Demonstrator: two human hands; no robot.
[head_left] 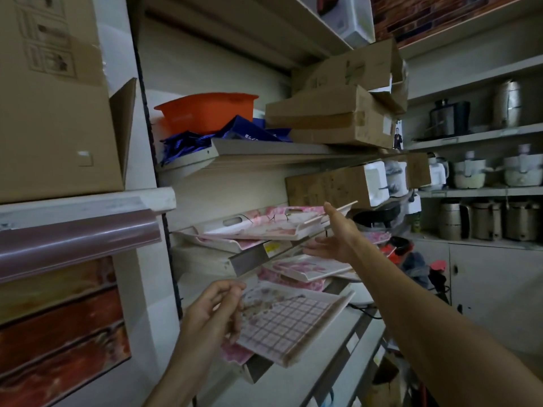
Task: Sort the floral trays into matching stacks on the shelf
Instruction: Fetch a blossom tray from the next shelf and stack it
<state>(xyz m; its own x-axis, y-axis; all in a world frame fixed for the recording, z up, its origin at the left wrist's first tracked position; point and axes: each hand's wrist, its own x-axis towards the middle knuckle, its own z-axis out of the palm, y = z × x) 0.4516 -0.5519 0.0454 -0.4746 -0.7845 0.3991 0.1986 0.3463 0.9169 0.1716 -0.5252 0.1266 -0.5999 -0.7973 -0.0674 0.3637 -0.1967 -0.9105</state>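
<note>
floral trays on shelf — right hand open beside them.

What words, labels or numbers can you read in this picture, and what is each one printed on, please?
None can be read.
Cardboard box: printed panels, blurred.
Blue bags: white lettering, too blurred.
Yellow shelf label: too small.
Flat cartons: markings illegible.

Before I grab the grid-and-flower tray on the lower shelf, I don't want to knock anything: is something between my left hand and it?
Nothing visible stands between them. The left hand hangs loosely curled, empty, right at the near left edge of the grid-and-flower tray, which lies on top of a pink floral tray with nothing on it.
</note>
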